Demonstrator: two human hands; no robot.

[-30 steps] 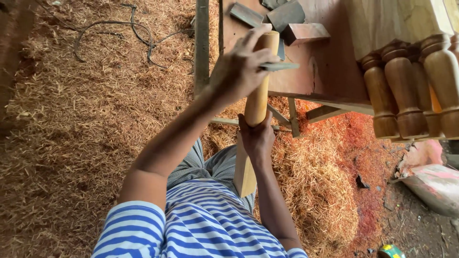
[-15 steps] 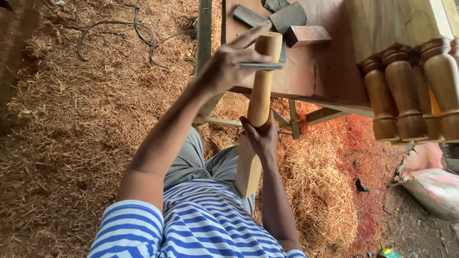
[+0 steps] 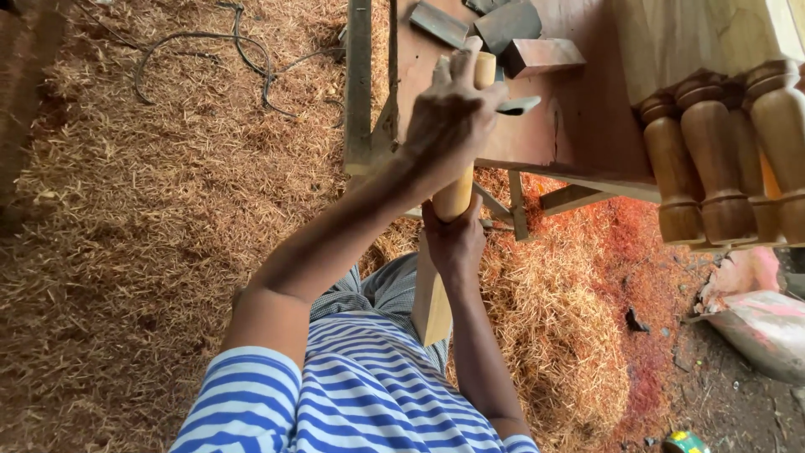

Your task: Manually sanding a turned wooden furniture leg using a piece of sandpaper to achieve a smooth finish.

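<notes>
Left hand (image 3: 449,117) grips the wooden leg (image 3: 453,197) near its top; right hand (image 3: 453,243) clasps it lower, beside the desk (image 3: 579,126).

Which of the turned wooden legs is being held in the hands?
The pale, smooth leg in the middle, gripped by the left hand above and the right hand below. The darker, bulbous legs lie untouched on the bench at right.

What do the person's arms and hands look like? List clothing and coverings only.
Both arms are bare from the upper arm down. Short sleeves of a blue-and-white horizontally striped shirt cover the shoulders. The left hand and right hand have no gloves; no watch, ring or wristband shows. Checked grey trousers show below the shirt.
</notes>
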